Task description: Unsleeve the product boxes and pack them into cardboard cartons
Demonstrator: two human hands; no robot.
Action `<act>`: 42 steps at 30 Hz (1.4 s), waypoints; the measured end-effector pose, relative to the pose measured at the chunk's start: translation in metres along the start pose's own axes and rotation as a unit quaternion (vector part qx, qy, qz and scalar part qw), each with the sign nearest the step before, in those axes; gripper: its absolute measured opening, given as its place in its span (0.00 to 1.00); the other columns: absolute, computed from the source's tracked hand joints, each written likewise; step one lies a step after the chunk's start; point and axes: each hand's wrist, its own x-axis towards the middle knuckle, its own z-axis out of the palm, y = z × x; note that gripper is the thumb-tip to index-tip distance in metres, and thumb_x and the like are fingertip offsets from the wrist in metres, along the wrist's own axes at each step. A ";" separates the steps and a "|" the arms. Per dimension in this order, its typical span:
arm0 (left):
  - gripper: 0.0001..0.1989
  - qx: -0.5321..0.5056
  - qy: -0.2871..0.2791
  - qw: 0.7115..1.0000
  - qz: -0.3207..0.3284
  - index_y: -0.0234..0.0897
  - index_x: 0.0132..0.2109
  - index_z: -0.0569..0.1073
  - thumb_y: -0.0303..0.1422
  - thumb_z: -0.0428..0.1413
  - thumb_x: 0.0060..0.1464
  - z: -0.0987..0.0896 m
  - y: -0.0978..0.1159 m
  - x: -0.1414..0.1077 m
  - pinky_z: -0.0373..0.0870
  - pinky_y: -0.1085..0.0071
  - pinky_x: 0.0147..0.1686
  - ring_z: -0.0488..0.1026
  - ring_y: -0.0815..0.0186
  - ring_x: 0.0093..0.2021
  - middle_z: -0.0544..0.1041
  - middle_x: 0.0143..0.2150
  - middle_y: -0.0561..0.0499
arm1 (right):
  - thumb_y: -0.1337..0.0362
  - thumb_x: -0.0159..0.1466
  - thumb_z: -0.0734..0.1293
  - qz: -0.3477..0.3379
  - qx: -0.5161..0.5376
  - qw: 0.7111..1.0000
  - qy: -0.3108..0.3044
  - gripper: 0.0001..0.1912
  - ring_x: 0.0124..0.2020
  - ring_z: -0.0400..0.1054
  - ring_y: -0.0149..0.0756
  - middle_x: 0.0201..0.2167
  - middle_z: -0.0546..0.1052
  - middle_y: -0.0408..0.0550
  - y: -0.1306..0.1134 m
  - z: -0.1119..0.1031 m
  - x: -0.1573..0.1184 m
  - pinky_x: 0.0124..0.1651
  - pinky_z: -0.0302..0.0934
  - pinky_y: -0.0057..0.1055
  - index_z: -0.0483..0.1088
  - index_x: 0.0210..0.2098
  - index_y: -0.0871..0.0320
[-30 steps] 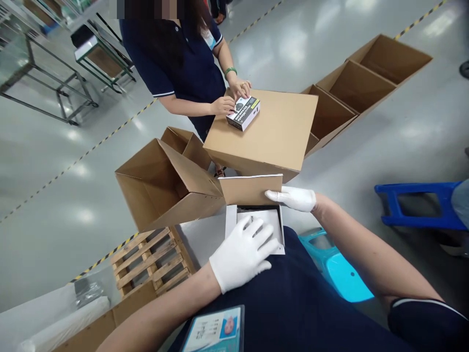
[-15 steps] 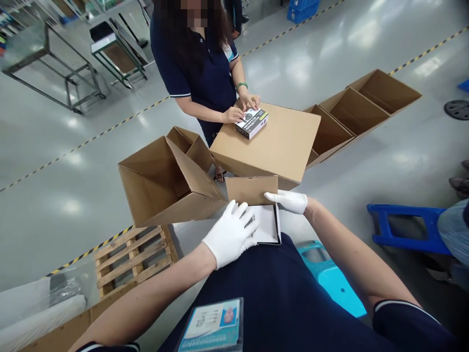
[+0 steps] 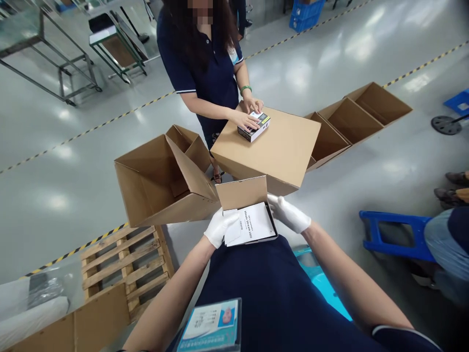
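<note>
Lightly gripping the box [image 3: 242, 192] with the left hand [image 3: 220, 228], holding the right hand [image 3: 292, 215] open alongside, sparing the booklet [image 3: 256, 226] creases.

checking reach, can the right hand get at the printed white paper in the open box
Likely yes: the lid is up, and only a low box wall stands between the right hand and the paper.

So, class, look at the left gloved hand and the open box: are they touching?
Touching. The head view shows the left hand against the left side of the open box, its thumb lapping over the edge.
</note>
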 end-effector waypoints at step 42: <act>0.66 0.359 -0.041 0.922 0.141 0.47 0.76 0.23 0.36 0.68 0.52 -0.012 0.006 -0.041 0.43 0.44 0.74 0.40 0.47 0.78 0.40 0.79 0.36 | 0.48 0.62 0.74 0.010 0.089 0.996 0.021 0.37 0.66 0.63 0.54 0.66 0.70 0.53 0.029 0.022 0.003 0.67 0.61 0.51 0.62 0.65 0.52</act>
